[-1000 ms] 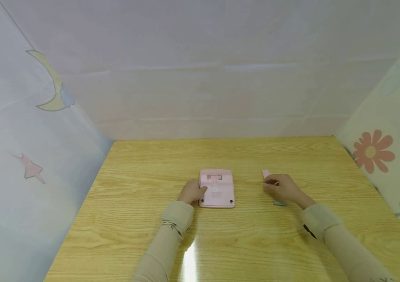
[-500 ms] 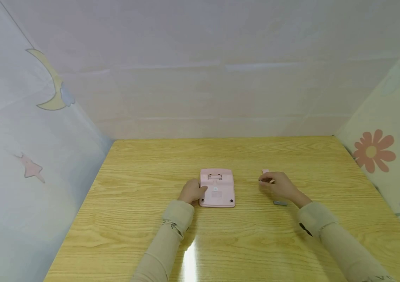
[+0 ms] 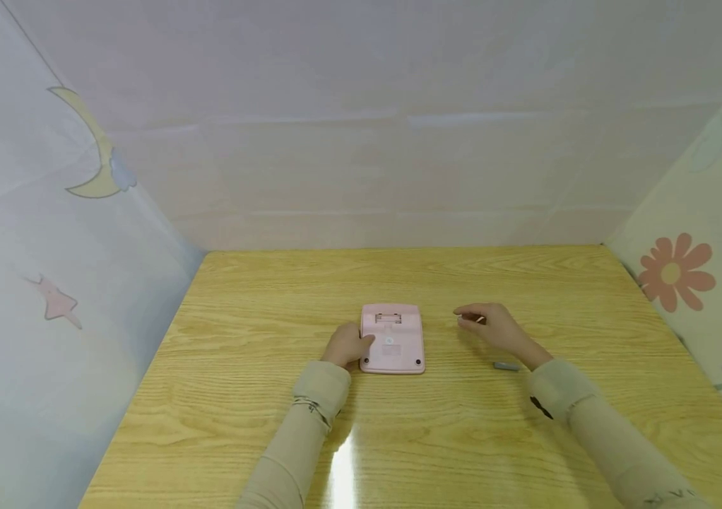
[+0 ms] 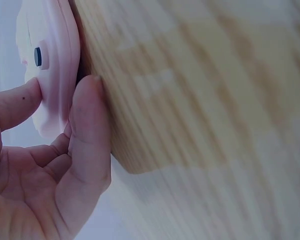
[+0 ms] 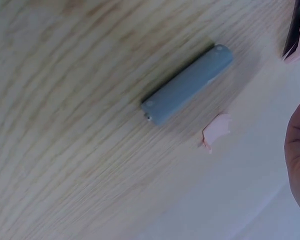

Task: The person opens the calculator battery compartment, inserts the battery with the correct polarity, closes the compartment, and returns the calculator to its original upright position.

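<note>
A pink calculator [image 3: 393, 353] lies face down, its back up and an uncovered battery compartment [image 3: 388, 319] near its far edge. My left hand [image 3: 345, 346] grips its left side, thumb on the back and fingers along the edge, as the left wrist view shows. Right of the calculator, above the table, my right hand [image 3: 494, 329] pinches a small silvery-white thing [image 3: 460, 319]; the fingers hide most of it, so I cannot tell its kind. A small pink cover piece [image 5: 216, 131] lies on the table, hidden by the right hand in the head view.
A slim blue-grey bar [image 5: 187, 82] with rounded ends lies on the table, below the right hand in the head view. The wood-grain table [image 3: 259, 297] meets printed cloth walls [image 3: 361, 184] at the back and both sides.
My right hand has moved left and slightly away from me, toward the calculator, carrying the small thing. It now covers the pink piece. The left hand and calculator have stayed in place.
</note>
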Available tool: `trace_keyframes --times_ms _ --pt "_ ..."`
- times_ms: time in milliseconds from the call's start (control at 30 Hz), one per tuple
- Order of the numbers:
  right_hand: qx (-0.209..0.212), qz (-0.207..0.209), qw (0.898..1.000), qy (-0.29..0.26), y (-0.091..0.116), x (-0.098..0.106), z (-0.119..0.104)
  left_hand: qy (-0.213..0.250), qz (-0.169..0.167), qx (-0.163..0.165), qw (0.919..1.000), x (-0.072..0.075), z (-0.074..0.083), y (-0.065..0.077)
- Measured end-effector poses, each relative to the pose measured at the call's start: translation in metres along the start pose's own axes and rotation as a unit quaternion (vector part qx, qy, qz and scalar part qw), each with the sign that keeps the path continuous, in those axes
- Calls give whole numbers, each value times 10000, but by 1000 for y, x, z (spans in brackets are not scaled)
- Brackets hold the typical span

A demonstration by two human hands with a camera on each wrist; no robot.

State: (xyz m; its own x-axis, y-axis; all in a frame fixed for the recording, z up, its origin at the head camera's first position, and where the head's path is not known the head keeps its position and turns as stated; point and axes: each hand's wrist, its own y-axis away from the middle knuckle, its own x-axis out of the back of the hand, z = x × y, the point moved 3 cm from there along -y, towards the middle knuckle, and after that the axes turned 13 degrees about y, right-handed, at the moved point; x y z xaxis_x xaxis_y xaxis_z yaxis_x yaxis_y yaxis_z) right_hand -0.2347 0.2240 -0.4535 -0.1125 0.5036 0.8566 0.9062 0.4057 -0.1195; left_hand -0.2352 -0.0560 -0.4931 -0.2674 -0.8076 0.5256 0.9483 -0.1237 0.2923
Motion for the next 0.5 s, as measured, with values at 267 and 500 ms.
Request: trace_keyframes --times_ms 267,500 --pt "58 174 9998 43 -7 -4 -4 60 -15 13 10000 0 -1 0" --pt "-111 446 9988 160 -17 -10 -4 -32 -13 -33 10000 -1 -1 -1"
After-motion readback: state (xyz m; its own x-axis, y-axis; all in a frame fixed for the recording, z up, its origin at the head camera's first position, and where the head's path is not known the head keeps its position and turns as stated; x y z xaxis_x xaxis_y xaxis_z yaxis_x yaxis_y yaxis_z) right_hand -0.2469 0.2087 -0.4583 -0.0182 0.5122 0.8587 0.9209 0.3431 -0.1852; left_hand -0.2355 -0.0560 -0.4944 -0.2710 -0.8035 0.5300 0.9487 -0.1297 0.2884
